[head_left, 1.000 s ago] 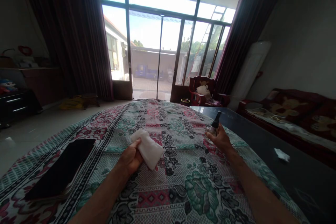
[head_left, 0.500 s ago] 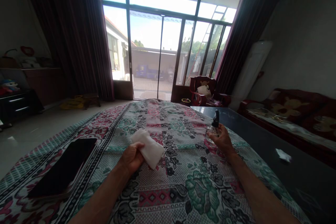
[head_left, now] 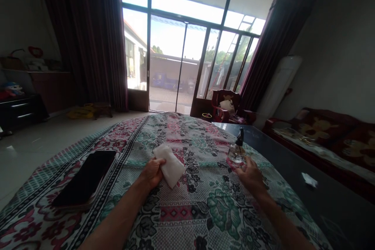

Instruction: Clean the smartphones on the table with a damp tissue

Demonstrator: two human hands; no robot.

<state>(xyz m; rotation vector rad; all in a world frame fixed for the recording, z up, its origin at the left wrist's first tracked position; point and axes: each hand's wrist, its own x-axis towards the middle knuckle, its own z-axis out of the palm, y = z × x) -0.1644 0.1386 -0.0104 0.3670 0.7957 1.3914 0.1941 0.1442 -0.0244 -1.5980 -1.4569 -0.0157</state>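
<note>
A folded white tissue (head_left: 172,168) is pinched between the thumb and fingers of my left hand (head_left: 152,172), just over the flowered tablecloth (head_left: 187,211). To the right, a small clear bottle (head_left: 236,153) with a black spray top stands upright on the cloth. My right hand (head_left: 250,174) is just in front of the bottle, thumb and fingers apart, with nothing held between them. Some clear liquid seems to be inside the bottle.
A black-screened tablet (head_left: 86,179) lies on the cloth at the left, apparently on top of something flat. On the dark table (head_left: 293,160) at the right lies a crumpled white tissue (head_left: 309,180). Beyond are a wooden chair (head_left: 225,103) and glass doors.
My right hand has let go of the spray bottle and drawn back toward me. The bottle now stands by itself. My left hand keeps its hold on the tissue. The view has shifted slightly.
</note>
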